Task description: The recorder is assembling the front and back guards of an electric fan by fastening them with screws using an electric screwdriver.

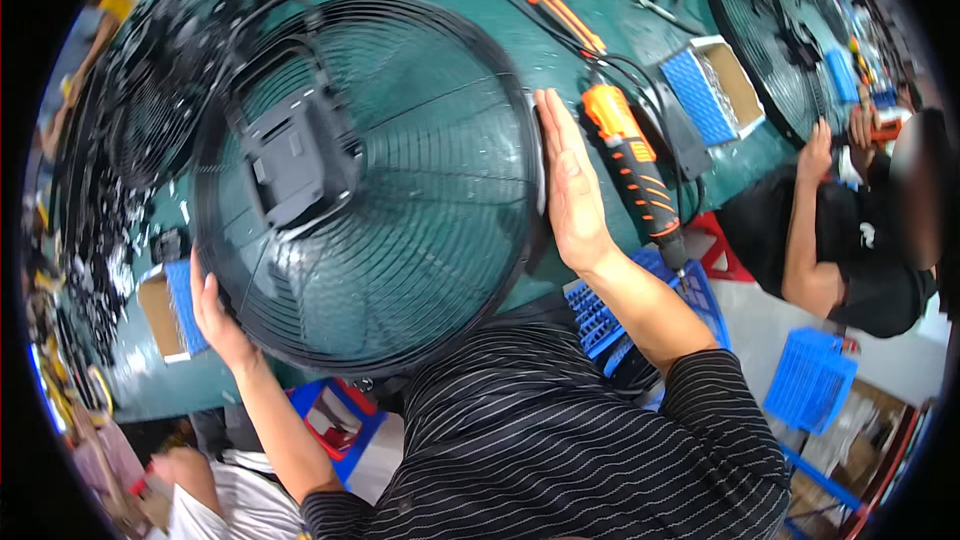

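Note:
A large round black fan guard (pixel 430 270) of concentric wires lies in front of me at the table's front edge. A dark grey plastic housing (pixel 298 155) is at its centre, with a black bracket (pixel 318 50) reaching up toward the far rim. My right hand (pixel 575 185) lies along the guard's right rim, fingers straight and close together. At the lower left rim, my left hand (pixel 220 325) has its fingers stretched up along the edge, partly hidden by it. The rim sits between my two palms.
An orange and black power screwdriver (pixel 630 160) with a cable lies to the right, beside a blue and white box (pixel 705 90). Another open box (pixel 170 310) stands at the left. More fan guards lie at both sides. A co-worker (pixel 850 240) works at the right.

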Action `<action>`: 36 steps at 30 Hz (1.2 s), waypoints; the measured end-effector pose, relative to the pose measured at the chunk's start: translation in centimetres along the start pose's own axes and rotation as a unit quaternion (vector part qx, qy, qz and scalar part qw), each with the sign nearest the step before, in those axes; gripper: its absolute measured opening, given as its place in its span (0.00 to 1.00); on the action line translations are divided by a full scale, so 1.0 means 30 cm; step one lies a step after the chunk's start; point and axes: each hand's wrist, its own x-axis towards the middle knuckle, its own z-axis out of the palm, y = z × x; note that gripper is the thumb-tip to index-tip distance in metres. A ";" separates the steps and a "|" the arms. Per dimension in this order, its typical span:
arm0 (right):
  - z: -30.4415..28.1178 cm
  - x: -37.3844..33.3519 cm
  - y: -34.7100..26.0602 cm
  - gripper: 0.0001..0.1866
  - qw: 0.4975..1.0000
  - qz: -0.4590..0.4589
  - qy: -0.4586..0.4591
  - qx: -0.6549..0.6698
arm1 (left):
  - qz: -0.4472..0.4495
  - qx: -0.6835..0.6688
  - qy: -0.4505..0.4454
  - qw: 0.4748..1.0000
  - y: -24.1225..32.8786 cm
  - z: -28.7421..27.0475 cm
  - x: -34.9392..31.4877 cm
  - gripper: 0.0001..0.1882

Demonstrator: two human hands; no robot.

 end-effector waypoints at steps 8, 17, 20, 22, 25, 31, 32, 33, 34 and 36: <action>-0.074 -0.063 -0.002 0.48 0.987 0.020 -0.045 0.151 | -0.056 -0.059 0.010 0.997 -0.022 -0.019 -0.006 0.31; -0.131 -0.144 -0.038 0.48 0.998 -0.019 -0.063 0.021 | -0.052 0.058 0.009 0.997 -0.092 -0.245 0.052 0.32; -0.132 -0.155 -0.028 0.47 0.998 -0.018 -0.052 0.028 | -0.044 0.124 0.053 0.990 -0.149 -0.386 0.077 0.32; -0.129 -0.154 -0.025 0.47 0.998 -0.025 -0.049 0.034 | -0.060 0.132 0.086 0.986 -0.178 -0.472 0.098 0.32; -0.134 -0.146 -0.024 0.47 0.998 -0.020 -0.049 0.033 | -0.058 0.143 0.083 0.985 -0.211 -0.557 0.104 0.33; -0.126 -0.148 -0.022 0.44 0.998 -0.010 -0.043 0.050 | -0.095 0.135 0.067 0.984 -0.168 -0.485 0.084 0.34; -0.125 -0.147 -0.029 0.44 0.997 0.002 -0.026 0.066 | -0.099 0.095 0.053 0.989 -0.154 -0.434 0.084 0.34; -0.125 -0.146 -0.042 0.44 0.998 -0.007 -0.043 0.051 | -0.124 0.042 0.077 0.988 -0.132 -0.376 0.085 0.34; -0.126 -0.144 -0.062 0.45 1.000 -0.009 -0.030 0.002 | -0.064 0.091 0.013 0.994 -0.109 -0.312 0.074 0.34; -0.151 -0.139 -0.122 0.43 0.991 -0.037 -0.001 -0.128 | -0.020 0.099 -0.033 0.994 -0.039 -0.187 0.043 0.34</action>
